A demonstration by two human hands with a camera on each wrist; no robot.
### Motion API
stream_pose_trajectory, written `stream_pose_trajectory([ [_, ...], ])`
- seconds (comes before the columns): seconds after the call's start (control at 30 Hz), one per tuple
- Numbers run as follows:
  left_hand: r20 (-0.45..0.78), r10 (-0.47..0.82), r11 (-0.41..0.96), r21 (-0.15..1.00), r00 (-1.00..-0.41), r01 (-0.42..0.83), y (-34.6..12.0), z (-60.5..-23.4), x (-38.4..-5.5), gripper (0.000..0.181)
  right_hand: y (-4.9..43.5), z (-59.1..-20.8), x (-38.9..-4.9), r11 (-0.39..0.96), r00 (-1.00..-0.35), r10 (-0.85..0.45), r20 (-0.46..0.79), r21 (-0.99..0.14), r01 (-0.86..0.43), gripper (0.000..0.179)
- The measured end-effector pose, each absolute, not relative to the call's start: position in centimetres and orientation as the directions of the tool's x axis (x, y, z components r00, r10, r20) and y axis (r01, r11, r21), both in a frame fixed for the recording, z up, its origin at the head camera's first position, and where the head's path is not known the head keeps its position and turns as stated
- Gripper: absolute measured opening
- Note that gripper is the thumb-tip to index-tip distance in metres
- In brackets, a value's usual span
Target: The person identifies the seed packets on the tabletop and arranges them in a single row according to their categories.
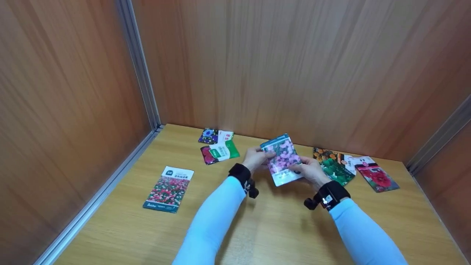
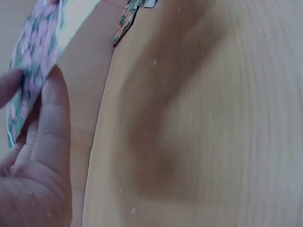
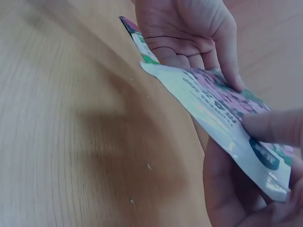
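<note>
Both hands hold one seed packet (image 1: 282, 156) with pink-purple flowers above the table, tilted, its white end toward the person. The left hand (image 1: 254, 159) pinches its left edge, thumb on the printed face and fingers behind. On the right edge near the white end, the right hand (image 1: 311, 170) pinches it the same way. In the left wrist view the left thumb (image 2: 8, 86) presses the flower print. The right wrist view shows the packet's white band (image 3: 208, 111) with dark lettering and both thumbs on its face.
On the wooden table (image 1: 257, 228), a pink-and-red flower packet (image 1: 169, 189) lies at left. Behind it are a blue-flower packet (image 1: 209, 136) and a green-and-magenta one (image 1: 220, 151). At right lie green-leaf (image 1: 335, 171) and red-flower (image 1: 378, 177) packets. Wooden panels stand at the back and sides.
</note>
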State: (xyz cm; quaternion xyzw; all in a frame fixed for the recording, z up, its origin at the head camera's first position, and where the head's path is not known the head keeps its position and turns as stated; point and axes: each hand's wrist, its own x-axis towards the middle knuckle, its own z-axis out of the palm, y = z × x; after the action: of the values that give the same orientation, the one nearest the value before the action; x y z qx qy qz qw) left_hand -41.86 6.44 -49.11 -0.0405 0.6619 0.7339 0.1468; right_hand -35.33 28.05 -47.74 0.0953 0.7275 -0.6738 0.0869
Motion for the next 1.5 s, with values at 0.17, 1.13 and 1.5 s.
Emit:
stream_pose_trajectory([
  [0.17,-0.172,0.204,-0.059,0.98,-0.964,-0.188,4.3,-48.8,-41.8,0.05,28.5,-47.5,-34.7,0.201,-0.965,-0.07,-0.255,-0.951,0.236,0.046],
  [1.13,-0.148,0.643,0.393,0.906,-0.752,0.158,2.1,-46.4,-38.6,0.025,28.7,-46.8,-34.3,0.231,-0.989,-0.083,-0.12,-0.968,0.098,0.041],
  [1.5,-0.179,0.42,0.23,0.969,-0.89,-0.087,1.1,-47.2,-38.4,0.03,26.0,-49.5,-33.5,0.014,-0.963,-0.049,-0.266,-0.964,0.265,0.048],
])
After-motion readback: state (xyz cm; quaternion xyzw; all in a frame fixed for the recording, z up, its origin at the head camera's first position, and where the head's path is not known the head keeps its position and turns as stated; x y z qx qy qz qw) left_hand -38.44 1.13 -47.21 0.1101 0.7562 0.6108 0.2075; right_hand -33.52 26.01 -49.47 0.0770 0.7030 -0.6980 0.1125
